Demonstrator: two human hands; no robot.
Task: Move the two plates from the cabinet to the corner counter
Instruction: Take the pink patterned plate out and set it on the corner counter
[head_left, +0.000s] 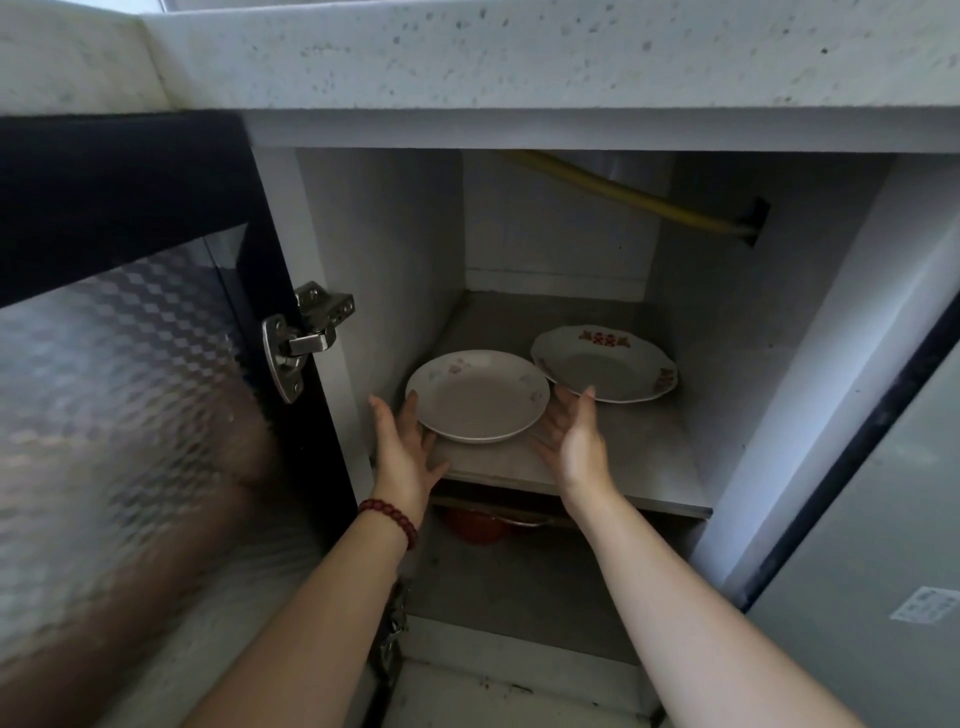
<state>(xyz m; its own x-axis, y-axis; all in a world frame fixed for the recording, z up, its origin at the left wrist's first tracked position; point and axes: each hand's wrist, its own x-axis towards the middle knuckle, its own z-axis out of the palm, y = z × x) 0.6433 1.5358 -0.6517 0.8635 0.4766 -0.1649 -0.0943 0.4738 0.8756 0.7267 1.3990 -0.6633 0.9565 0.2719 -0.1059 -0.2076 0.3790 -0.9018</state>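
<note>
Two white plates lie on the grey shelf (644, 457) of the open cabinet. The near plate (478, 397) has faint pink flowers and sits at the shelf's front left. The far plate (605, 370) has red patterns on a wavy rim and lies behind it to the right. My left hand (402, 447), fingers straight, is at the near plate's left edge, fingertips touching or almost touching the rim. My right hand (571, 439) is spread at that plate's right edge, just in front of the far plate. Neither hand holds anything.
The cabinet door (130, 364) with patterned glass stands open on the left, its metal hinge (306, 338) beside my left hand. A yellow hose (623, 195) crosses the cabinet's back. A red object (472, 525) sits below the shelf. The speckled countertop (519, 52) runs above, cornering at left.
</note>
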